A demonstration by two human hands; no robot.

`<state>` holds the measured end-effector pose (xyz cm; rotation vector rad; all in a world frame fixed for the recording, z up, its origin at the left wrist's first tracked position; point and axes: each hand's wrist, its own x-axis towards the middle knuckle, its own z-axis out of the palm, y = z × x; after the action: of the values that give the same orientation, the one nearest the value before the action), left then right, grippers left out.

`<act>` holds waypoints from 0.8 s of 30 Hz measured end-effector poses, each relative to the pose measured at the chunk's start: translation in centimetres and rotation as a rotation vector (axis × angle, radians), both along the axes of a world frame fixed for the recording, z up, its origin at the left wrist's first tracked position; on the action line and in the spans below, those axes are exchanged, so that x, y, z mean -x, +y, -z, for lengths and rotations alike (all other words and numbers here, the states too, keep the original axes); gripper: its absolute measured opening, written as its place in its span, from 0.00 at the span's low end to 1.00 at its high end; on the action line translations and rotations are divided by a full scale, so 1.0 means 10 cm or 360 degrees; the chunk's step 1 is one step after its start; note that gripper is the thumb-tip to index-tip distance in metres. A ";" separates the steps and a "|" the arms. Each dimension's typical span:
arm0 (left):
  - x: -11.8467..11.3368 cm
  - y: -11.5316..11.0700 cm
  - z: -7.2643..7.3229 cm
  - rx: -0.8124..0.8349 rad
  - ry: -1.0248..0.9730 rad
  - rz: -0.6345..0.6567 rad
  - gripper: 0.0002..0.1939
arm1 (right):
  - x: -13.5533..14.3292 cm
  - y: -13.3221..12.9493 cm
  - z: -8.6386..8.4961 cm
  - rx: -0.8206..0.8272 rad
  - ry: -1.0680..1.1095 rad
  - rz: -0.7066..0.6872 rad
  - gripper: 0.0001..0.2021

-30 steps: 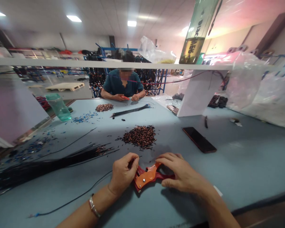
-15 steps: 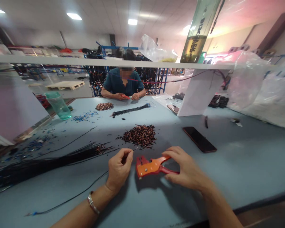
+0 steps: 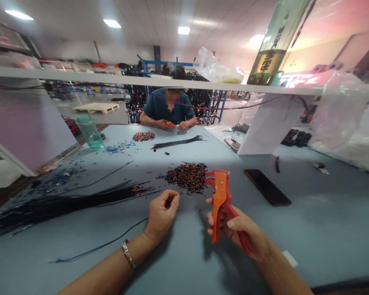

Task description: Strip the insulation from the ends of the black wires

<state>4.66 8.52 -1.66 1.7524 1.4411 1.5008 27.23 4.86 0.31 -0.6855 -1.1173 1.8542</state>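
Note:
My left hand (image 3: pixel 162 211) pinches a thin black wire (image 3: pixel 110 241) close to one end, whose tip pokes past the fingertips. The rest of that wire trails left over the table to a small blue terminal (image 3: pixel 58 260). In my right hand (image 3: pixel 242 231) is an orange and red wire stripper (image 3: pixel 220 192), held upright with its jaws pointing left and its handles spread. Just beyond both hands lies a pile of short dark and coppery offcuts (image 3: pixel 189 176). A thick bundle of black wires (image 3: pixel 80 207) stretches across the left side, its coppery ends towards the pile.
A phone (image 3: pixel 267 187) lies right of the pile. Across the table (image 3: pixel 320 237), a co-worker (image 3: pixel 169 108) holds a red tool by another wire bundle (image 3: pixel 178 142). A green bottle (image 3: pixel 90 133) and blue scraps (image 3: pixel 119 147) are at left. A white shelf (image 3: pixel 184 82) spans above.
The wire stripper has swung from lying sideways, jaws beside my left hand, to upright in my right hand, farther from the wire. My left hand still pinches the wire. The view has shifted slightly.

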 end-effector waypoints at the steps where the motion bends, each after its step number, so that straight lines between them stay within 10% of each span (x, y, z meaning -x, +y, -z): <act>1: 0.00 0.00 0.00 0.0010 -0.0005 -0.0004 0.10 | 0.03 -0.02 0.00 0.0047 -0.0017 -0.0032 0.25; 8: -0.02 -0.02 0.00 0.0101 -0.0073 0.0001 0.10 | 0.14 -0.09 0.00 0.0327 -0.0283 -0.0096 0.24; 16: -0.05 -0.04 -0.05 0.0257 -0.0298 0.0107 0.08 | 0.09 -0.07 -0.07 -0.0114 -0.0629 0.0000 0.23; 24: -0.06 -0.03 -0.06 0.0550 -0.0727 0.0391 0.12 | 0.13 -0.09 0.06 -0.1379 -0.1530 0.0524 0.27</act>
<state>5.30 8.18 -1.09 1.2290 1.1224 1.3174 25.96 4.01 -0.26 -1.1462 -2.0514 0.5572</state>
